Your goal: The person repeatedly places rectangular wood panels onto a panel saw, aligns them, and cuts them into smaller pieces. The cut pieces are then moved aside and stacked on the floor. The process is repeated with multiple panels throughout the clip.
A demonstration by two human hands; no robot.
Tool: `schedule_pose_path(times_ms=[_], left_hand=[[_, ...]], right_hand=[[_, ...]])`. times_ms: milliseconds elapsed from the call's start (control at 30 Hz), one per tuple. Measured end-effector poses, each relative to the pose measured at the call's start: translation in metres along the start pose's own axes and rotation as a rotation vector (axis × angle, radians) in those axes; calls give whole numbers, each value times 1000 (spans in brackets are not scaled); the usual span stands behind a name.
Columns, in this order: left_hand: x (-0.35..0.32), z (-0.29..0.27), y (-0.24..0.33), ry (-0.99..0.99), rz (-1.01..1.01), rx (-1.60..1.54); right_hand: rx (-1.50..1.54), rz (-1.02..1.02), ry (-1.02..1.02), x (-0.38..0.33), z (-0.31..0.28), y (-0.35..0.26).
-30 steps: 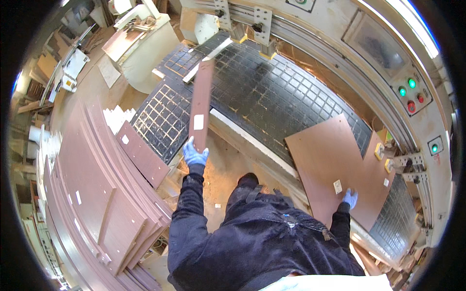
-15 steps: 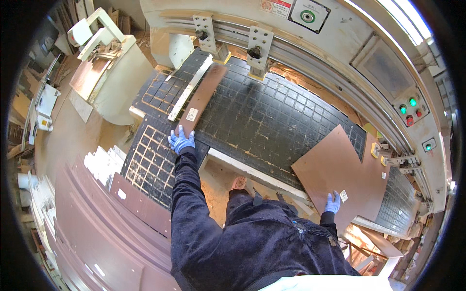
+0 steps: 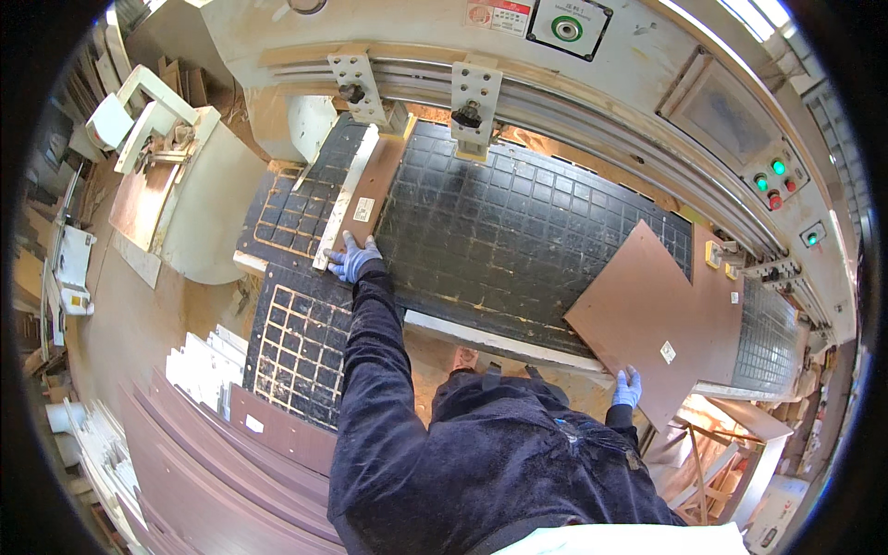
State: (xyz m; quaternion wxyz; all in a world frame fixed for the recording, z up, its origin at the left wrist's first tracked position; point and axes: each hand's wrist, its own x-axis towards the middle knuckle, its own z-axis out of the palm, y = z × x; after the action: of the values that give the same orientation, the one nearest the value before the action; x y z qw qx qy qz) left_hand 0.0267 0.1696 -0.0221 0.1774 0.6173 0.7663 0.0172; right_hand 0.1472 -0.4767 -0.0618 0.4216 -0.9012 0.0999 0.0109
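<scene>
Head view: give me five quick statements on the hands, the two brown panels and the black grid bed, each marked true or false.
1. The left hand rests on the near end of the narrow brown strip. True.
2. The right hand is bare. False: it wears a blue glove, like the left.
3. The large brown panel lies partly on the black grid bed, with its near corner past the bed's edge. True.
4. The large panel stands upright against the machine. False: it lies flat.
5. The green and red buttons are on the person's left. False: they are on the right, on the machine housing.
</scene>
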Motion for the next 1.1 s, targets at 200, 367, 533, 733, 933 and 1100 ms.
schedule_pose_path(times_ms=[200, 367, 533, 733, 933, 1100], left_hand=[[-5, -10, 9, -71, -9, -7], [3, -17, 34, 53, 224, -171], [-83, -117, 154, 630, 1202, -706], [-182, -191, 251, 747, 1548, -452], [-196, -205, 317, 745, 1516, -91], [-215, -148, 297, 646, 1605, -418]], right_hand=[[67, 42, 29, -18, -1, -3], [199, 61, 64, -29, 0, 15], [269, 109, 112, -38, 6, 29], [409, 124, 207, -48, 14, 30], [552, 195, 299, -83, 8, 54], [397, 282, 469, -96, -29, 94]])
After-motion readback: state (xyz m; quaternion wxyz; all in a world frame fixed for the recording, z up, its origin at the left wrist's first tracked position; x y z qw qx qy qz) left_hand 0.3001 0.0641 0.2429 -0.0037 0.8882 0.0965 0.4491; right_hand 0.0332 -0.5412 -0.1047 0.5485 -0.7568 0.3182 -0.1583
